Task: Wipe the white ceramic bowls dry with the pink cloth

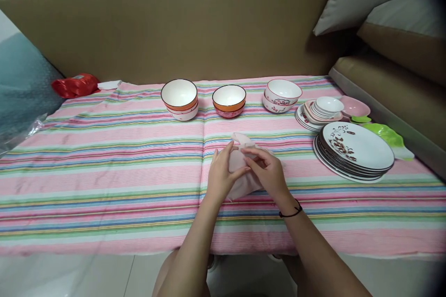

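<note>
A pale pinkish-white cloth (240, 188) lies bunched on the striped sheet in front of me, with both hands on it. My left hand (222, 170) is curved around its left side, index finger and thumb against the fabric. From the right, my right hand (266, 167) pinches the cloth near its top, fingers bent. The fingertips are close together, and part of the cloth is hidden behind them. Beyond the hands stand three short stacks of bowls: one at left (179, 95), an orange-rimmed one (229, 97) in the middle and a white floral one (284, 90) at right.
A tall stack of floral plates (358, 146) sits to the right. Behind it are small white dishes (327, 104), a pink bowl (353, 106) and a green leaf-shaped dish (385, 134). A red shiny bundle (76, 86) lies far left. Cushions (400, 23) border the right side.
</note>
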The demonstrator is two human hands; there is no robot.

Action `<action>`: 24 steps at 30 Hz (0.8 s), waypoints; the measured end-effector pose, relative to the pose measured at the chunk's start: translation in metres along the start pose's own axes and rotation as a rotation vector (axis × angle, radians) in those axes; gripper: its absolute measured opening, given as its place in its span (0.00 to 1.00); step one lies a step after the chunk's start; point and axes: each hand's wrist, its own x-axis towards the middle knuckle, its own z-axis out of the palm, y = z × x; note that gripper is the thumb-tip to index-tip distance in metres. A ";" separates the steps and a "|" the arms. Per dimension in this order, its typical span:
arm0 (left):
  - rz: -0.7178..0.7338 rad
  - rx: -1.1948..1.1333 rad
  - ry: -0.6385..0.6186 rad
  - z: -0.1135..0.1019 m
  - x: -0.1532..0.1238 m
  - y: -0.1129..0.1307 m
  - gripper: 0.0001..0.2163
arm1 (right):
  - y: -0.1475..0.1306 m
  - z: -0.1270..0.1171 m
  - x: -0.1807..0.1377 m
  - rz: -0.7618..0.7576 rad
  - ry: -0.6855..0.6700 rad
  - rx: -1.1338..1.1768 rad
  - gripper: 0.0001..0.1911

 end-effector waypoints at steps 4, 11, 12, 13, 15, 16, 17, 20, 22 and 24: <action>-0.023 -0.019 0.020 0.002 0.002 0.000 0.38 | 0.002 -0.003 -0.001 -0.048 -0.024 -0.112 0.12; -0.152 -0.011 0.029 -0.001 0.001 0.003 0.45 | 0.001 -0.008 -0.002 -0.104 -0.036 -0.276 0.13; -0.153 0.005 0.019 -0.001 0.001 0.002 0.45 | 0.000 -0.008 -0.003 -0.107 -0.037 -0.286 0.13; -0.149 0.024 0.005 -0.002 0.000 0.001 0.45 | 0.000 -0.007 -0.003 -0.114 -0.038 -0.297 0.13; -0.139 0.067 -0.024 -0.004 -0.001 0.000 0.44 | -0.003 -0.007 -0.002 -0.157 -0.023 -0.323 0.13; -0.138 0.088 -0.037 -0.005 -0.001 -0.001 0.45 | -0.004 -0.006 -0.002 -0.193 -0.009 -0.336 0.13; -0.138 0.106 -0.049 -0.006 -0.001 -0.001 0.45 | -0.006 -0.005 -0.002 -0.231 0.005 -0.348 0.13; -0.136 0.139 -0.077 -0.007 -0.001 0.000 0.44 | -0.014 0.002 -0.002 -0.292 0.002 -0.319 0.17; -0.127 0.148 -0.089 -0.007 -0.001 0.000 0.44 | -0.018 0.009 -0.004 -0.278 -0.056 -0.238 0.22; -0.125 0.159 -0.094 -0.006 -0.001 -0.001 0.43 | -0.020 0.017 -0.006 -0.267 -0.126 -0.176 0.28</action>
